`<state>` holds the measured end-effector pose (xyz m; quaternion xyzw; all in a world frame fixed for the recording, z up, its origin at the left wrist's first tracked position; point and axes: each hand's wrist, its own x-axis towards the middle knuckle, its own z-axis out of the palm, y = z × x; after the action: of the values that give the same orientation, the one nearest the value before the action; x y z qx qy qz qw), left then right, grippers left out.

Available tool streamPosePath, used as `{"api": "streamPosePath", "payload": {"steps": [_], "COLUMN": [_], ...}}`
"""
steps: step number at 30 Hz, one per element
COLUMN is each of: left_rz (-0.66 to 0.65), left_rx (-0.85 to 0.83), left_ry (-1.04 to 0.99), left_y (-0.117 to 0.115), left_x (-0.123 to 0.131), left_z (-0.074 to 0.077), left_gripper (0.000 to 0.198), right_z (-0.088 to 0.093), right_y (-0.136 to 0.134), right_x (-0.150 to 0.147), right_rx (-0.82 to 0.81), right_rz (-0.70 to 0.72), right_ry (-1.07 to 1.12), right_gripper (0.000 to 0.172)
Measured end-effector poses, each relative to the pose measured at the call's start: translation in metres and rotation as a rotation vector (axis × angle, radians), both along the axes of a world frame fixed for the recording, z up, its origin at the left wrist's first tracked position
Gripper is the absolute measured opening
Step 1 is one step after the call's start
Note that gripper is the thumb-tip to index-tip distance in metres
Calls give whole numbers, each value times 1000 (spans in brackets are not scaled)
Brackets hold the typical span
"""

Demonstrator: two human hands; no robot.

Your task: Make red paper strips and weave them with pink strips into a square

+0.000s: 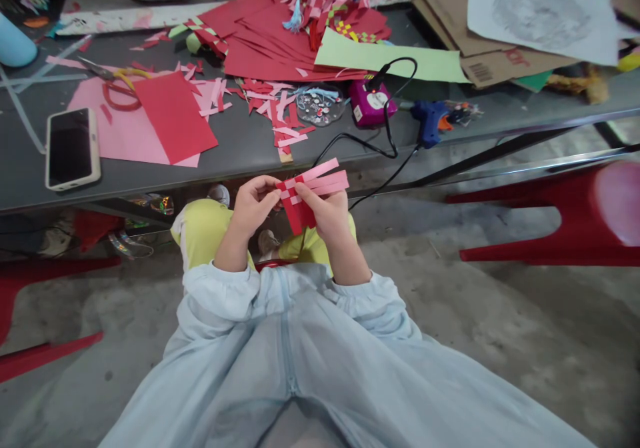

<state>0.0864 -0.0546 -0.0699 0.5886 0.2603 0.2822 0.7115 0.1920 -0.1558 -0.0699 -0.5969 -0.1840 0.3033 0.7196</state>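
Above my lap, in front of the table edge, both hands hold a small piece of woven paper strips (299, 216). Red and pink strips cross in a checkered patch at its upper left. Loose pink ends stick out to the right, and red ends hang downward. My left hand (254, 207) pinches the checkered corner between thumb and fingertips. On the right side, my right hand (327, 213) grips the weave with its thumb on top; its other fingers are hidden behind the paper.
On the grey table (240, 178) lie a phone (73, 148), scissors (120, 88), red paper (175, 116), paper scraps (280, 118), a purple power adapter (371, 103) with a black cord and a blue glue gun (430, 121). Red stools (540, 215) stand at both sides.
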Motion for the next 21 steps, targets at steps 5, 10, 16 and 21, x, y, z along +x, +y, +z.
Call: {"api": "streamPosePath", "payload": {"steps": [5,10,16,21], "left_rz": [-49,2,46,-17], "left_rx": [-25,-32,-27,4], "left_ry": [8,-5,3,91], "left_y": [0,2,3,2], "left_x": [-1,-1,-1,-2], "left_z": [-1,-6,-4,-1], "left_gripper": [30,36,38,40], "right_z": [1,-4,-2,4], "right_y": [1,-5,-10,-8], "right_x": [1,9,10,9], "right_rx": [10,-146,-212,-215], "right_rz": [-2,202,343,317], "right_ry": [47,0,-16,2], "right_gripper": [36,40,37,39]}}
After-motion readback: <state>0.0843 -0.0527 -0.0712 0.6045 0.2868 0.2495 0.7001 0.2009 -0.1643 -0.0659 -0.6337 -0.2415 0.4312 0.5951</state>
